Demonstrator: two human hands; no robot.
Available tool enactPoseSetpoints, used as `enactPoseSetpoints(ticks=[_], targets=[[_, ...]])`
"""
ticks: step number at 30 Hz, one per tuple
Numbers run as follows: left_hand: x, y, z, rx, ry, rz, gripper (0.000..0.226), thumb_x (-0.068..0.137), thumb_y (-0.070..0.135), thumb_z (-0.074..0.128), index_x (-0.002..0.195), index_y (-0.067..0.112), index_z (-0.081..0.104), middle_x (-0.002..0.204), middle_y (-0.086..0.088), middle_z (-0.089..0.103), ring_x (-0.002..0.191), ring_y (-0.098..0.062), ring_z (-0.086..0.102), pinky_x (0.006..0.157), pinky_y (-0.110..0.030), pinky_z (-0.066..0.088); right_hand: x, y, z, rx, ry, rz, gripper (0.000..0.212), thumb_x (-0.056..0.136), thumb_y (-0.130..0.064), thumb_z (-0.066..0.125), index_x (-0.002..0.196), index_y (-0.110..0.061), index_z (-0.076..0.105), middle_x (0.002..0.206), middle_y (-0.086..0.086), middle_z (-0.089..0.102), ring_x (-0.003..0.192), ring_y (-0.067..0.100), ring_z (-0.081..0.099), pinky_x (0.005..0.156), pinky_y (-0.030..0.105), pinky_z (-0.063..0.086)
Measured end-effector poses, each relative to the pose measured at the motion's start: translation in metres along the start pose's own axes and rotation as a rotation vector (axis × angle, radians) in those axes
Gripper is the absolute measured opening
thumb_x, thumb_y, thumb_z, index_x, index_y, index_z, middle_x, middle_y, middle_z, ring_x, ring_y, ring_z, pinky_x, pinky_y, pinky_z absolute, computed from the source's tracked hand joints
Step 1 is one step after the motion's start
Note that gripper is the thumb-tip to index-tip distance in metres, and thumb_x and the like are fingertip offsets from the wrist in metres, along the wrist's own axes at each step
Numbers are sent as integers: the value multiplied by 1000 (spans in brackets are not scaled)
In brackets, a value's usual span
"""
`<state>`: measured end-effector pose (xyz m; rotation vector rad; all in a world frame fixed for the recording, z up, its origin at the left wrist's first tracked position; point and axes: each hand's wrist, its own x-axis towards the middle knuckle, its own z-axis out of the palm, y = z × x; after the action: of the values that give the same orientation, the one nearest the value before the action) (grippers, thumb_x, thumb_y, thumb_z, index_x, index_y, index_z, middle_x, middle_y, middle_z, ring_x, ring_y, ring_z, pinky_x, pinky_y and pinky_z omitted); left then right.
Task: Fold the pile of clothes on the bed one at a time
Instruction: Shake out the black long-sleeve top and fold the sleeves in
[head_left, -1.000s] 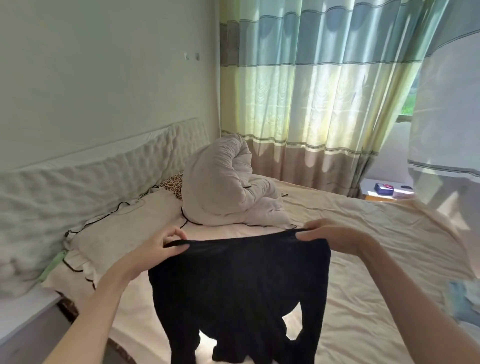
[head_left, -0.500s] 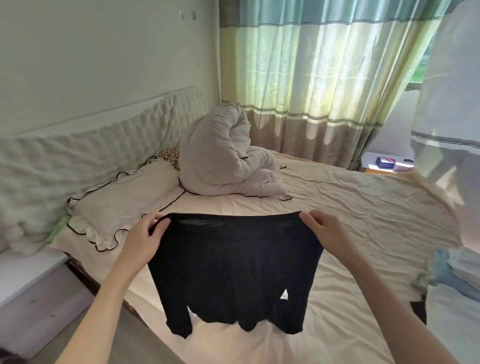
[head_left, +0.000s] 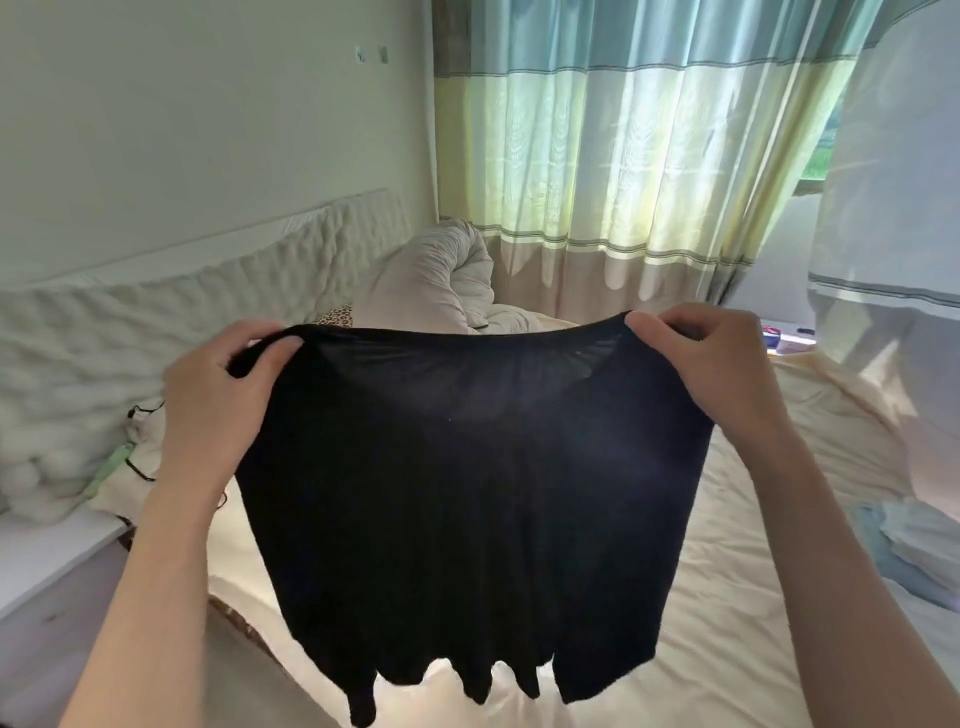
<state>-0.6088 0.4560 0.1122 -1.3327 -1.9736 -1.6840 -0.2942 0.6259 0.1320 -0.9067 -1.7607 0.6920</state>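
Both hands — left hand (head_left: 218, 395), right hand (head_left: 714, 374) — pinching top edge of black garment (head_left: 467, 493), now lifted higher off bed (head_left: 727, 597) — hanging straight, ready for laying flat.

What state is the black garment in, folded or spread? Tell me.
Spread: the left hand and right hand hold the black garment stretched, hanging.

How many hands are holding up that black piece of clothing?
2. The left hand grips the top edge of the black garment at its left corner; the right hand grips the right corner. The garment hangs above the bed.
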Motion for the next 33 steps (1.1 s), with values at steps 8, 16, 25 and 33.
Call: enactPoseSetpoints(ticks=[8,16,25,33], targets=[[27,-56,59,132,-130,-84,11,82,37,68,84,29,61,79,16,60,82,-6,54,74,-22,36,43,57,48,-307,-83,127,27,86,-46,61,65,-28,60,65,-13,60,69,13,56,63,29,37],[37,-203,156,501,-452,-169,33,88,50,54,95,19,56,94,-7,63,87,-30,58,66,-32,35,90,206,158,-466,-472,246,24,96,-22,51,110,-7,62,106,11,63,102,27,56,77,27,33],[44,-399,291,744,-650,-74,37,94,49,42,97,14,54,72,-6,55,60,-24,45,54,-31,31,126,396,313,-536,-472,415,24,94,-24,56,109,-6,63,108,13,64,102,27,57,79,28,37],[8,-528,388,744,-716,-163,35,93,49,45,86,15,41,72,-3,48,61,-26,43,54,-32,29,116,533,400,-542,-420,499,20,93,-23,57,102,-8,67,103,10,66,97,25,57,77,27,36]])
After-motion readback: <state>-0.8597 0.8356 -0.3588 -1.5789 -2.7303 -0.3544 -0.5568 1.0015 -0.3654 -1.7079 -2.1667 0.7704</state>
